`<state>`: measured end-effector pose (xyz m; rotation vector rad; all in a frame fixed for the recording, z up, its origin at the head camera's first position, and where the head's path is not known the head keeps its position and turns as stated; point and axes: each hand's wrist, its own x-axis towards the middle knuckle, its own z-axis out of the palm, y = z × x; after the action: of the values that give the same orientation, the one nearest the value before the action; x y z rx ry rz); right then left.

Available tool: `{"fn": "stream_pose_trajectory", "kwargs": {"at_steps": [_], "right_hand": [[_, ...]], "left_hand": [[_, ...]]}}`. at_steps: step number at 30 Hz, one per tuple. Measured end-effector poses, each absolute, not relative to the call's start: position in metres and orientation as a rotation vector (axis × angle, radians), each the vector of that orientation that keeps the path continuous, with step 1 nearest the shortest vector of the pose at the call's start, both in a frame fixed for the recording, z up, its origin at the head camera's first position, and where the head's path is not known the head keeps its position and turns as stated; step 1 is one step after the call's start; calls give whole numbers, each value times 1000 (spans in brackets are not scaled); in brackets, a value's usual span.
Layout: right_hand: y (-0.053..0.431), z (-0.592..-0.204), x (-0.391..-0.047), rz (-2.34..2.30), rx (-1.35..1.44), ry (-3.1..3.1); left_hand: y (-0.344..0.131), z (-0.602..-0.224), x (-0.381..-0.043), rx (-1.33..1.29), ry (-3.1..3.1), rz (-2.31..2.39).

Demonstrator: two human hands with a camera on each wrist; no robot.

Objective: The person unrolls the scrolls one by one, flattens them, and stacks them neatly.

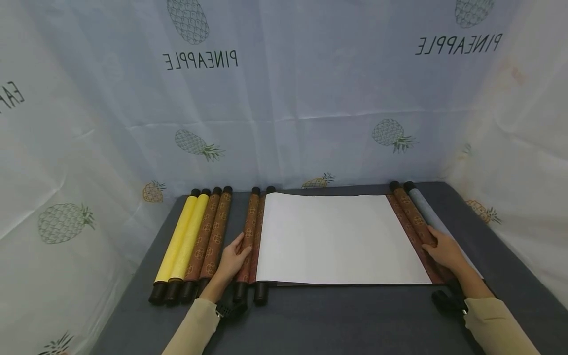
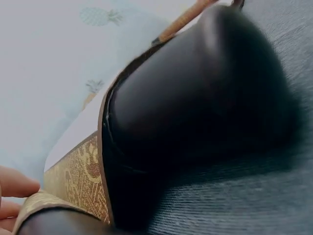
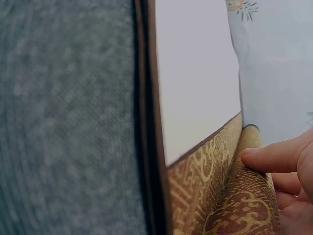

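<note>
A hanging scroll lies spread sideways on the dark cloth, its blank white sheet (image 1: 341, 239) bordered by brown patterned strips. My left hand (image 1: 232, 259) grips the brown roll (image 1: 249, 231) at its left end, thumb on the near right side. In the left wrist view, fingertips (image 2: 19, 183) touch the patterned edge beside a large black knob (image 2: 195, 98). At the other end my right hand (image 1: 445, 251) holds the right brown roll (image 1: 410, 212). The right wrist view has its thumb (image 3: 274, 156) on top of the brocade, other fingers partly hidden behind.
Left of the open scroll lie two yellow rolled scrolls (image 1: 182, 236) and two brown rolled scrolls (image 1: 216, 236), side by side. A black-ended rod (image 1: 261, 294) shows by the sheet's left edge. Beyond the right roll lies a grey-blue scroll (image 1: 426, 209). A pineapple-print curtain (image 1: 284, 98) encloses the table.
</note>
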<state>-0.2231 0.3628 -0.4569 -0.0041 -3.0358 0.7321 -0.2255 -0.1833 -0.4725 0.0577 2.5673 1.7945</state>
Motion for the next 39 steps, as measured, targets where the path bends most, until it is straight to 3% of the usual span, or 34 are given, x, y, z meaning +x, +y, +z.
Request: {"fn": "stream_pose_trajectory", "kwargs": {"at_steps": [28,39], "right_hand": [[355,-455,-223,693,-9,-2993],[292,-431,-219,811,166,-2819]], "left_hand": [[-192,-459,-211,51,2548,1735],[-218,-442,-205,-18,2602,1657]]}}
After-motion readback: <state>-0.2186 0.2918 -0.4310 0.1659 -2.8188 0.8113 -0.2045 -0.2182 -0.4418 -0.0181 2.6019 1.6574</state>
